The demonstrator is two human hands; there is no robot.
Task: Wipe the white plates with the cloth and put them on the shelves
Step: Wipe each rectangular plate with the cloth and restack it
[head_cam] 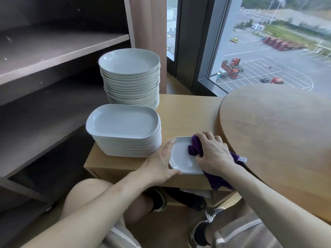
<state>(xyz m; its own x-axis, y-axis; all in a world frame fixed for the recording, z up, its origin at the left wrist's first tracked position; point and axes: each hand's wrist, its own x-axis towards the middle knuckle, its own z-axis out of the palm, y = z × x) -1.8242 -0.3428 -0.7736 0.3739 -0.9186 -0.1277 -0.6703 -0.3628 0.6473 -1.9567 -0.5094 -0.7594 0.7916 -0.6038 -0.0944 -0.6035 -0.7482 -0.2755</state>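
The left hand (pixel 161 163) grips the plate (pixel 180 158) by the table's (pixel 188 113) front edge, the right hand's (pixel 213 154) curled fingers squeeze the cloth (pixel 196 149) to wipe it, and a lift to the shelf (pixel 53 51) likely comes next.

a single white plate (pixel 180 156), rectangular with rounded corners, lies flat near the front edge of the low wooden cabinet (pixel 188 111). a purple cloth (pixel 195 147) is bunched on the plate's right part, and its tail hangs down over the cabinet's front. just to the left stands a stack of rectangular plates (pixel 123 122), and behind it a taller stack of round plates (pixel 129 63). the dark brown shelves (pixel 62 49) rise just beside both stacks, on the left.
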